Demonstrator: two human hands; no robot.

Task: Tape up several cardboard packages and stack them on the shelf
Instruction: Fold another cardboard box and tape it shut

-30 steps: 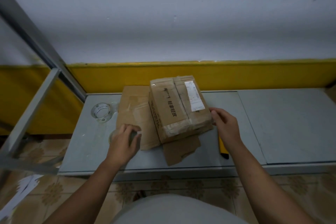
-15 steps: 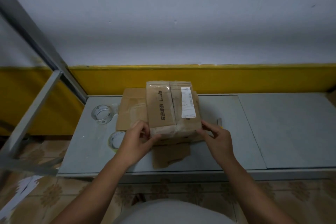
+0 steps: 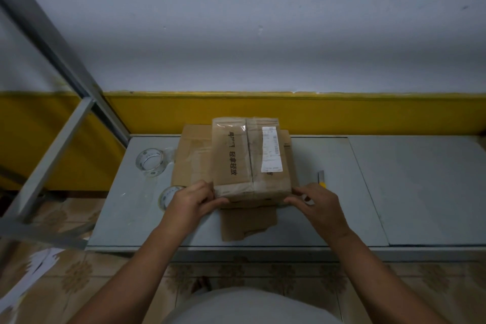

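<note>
1. Cardboard package [image 3: 249, 158] lies on flattened cardboard [image 3: 192, 158] near the table's [image 3: 328, 192] back edge. It is printed "轻拿轻放", and the print on its white label [image 3: 272, 148] is too small to read.
2. Left hand [image 3: 192, 201] and right hand [image 3: 318, 205] grip its near corners, fingers curled.

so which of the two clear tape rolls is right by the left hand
The nearer clear tape roll, partly hidden behind the left hand gripping the brown cardboard box. The farther clear tape roll lies apart, toward the wall.
</note>
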